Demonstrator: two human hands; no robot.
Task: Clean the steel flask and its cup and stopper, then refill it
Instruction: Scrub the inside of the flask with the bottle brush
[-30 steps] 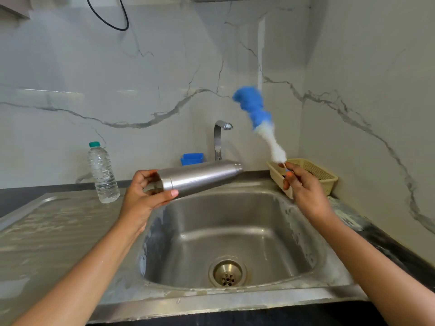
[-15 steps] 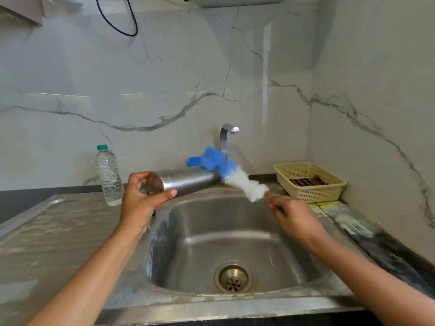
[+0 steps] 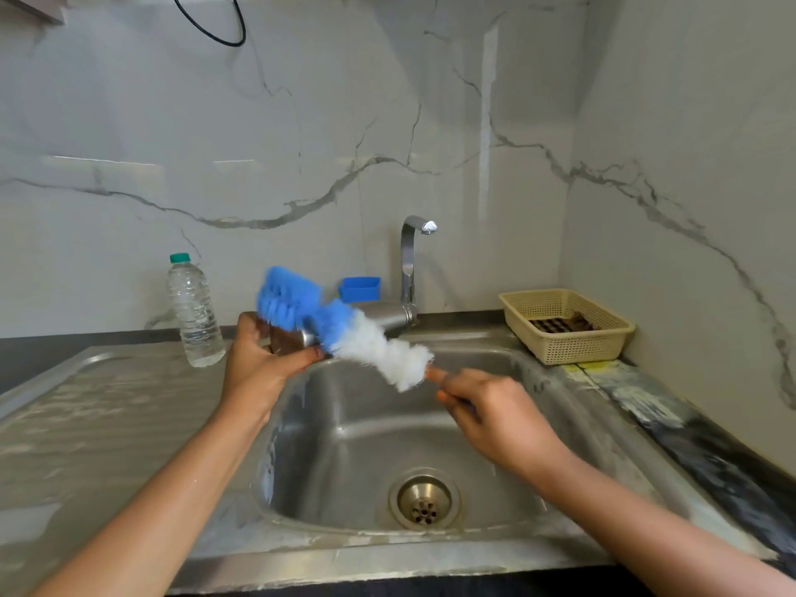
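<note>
My left hand point(image 3: 262, 364) grips the steel flask point(image 3: 385, 315) near its open mouth and holds it lying sideways above the sink's back left corner. The mouth faces me and the base points at the tap. My right hand point(image 3: 495, 413) holds the handle of a bottle brush point(image 3: 344, 333) with blue bristles at the tip and white bristles lower down. The blue tip lies across the flask's mouth, blurred by motion. No cup or stopper is visible.
The steel sink point(image 3: 374, 428) with its drain point(image 3: 424, 501) lies below my hands. A tap point(image 3: 411, 260) stands behind, with a blue box point(image 3: 359, 288) beside it. A plastic water bottle point(image 3: 194, 312) stands on the left drainboard. A beige basket point(image 3: 564, 325) sits at the right.
The brush has swung down from upright at the right to lie across the flask's mouth. My right hand moved left and lower. The flask stayed about where it was.
</note>
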